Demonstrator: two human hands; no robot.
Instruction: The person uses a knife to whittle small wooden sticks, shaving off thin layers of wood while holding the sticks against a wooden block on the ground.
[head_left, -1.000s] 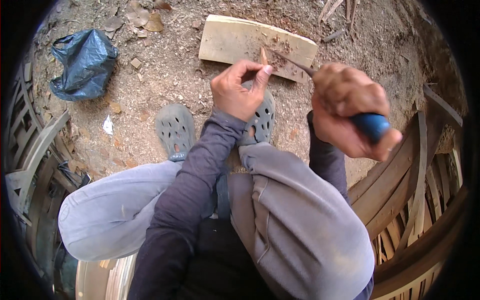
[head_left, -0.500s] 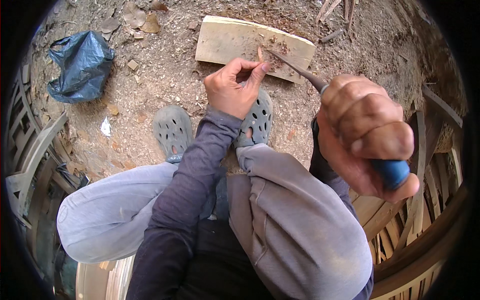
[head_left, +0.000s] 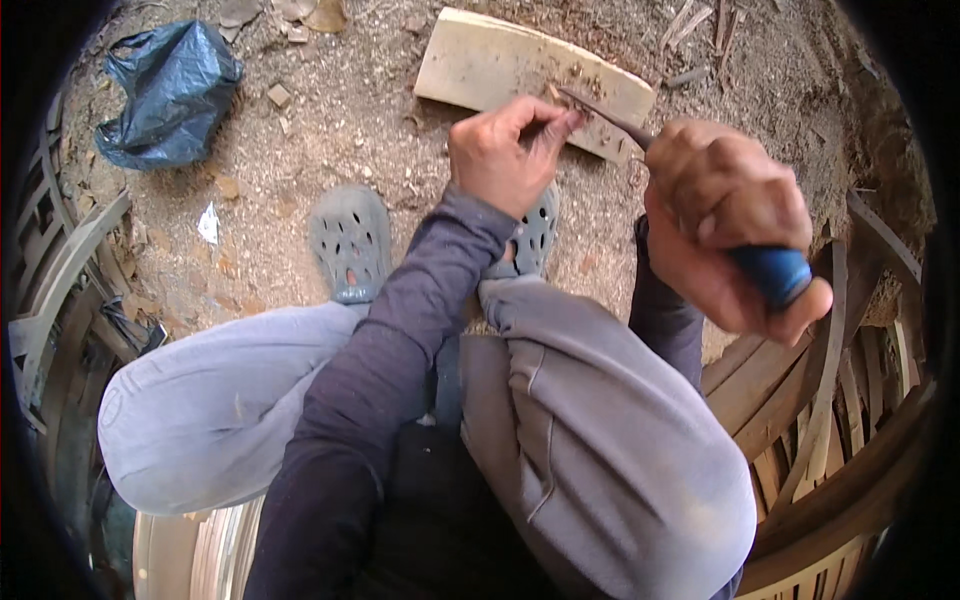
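Observation:
My left hand (head_left: 508, 150) pinches a small wooden piece (head_left: 554, 94) between thumb and finger, over a pale curved wooden board (head_left: 485, 62) lying on the ground. My right hand (head_left: 725, 190) is wrapped in a fist around the blue handle (head_left: 775, 273) of a slim, dark-bladed knife (head_left: 612, 119). Its tip points left and rests against or just beside the wooden piece; which of the two I cannot tell. Small brown shavings are scattered on the board. My left fingers partly cover the piece.
My feet, in grey clogs (head_left: 350, 240), stand just nearer than the board. A dark blue plastic bag (head_left: 175, 95) lies at the far left. Curved wooden strips (head_left: 830, 370) are piled at the right, with more wooden strips (head_left: 70, 280) at the left. Wood chips litter the ground.
The whole view has shifted, putting the board higher and further right. My right hand has come closer to my left, with the knife still in its grip. My left hand keeps its pinch.

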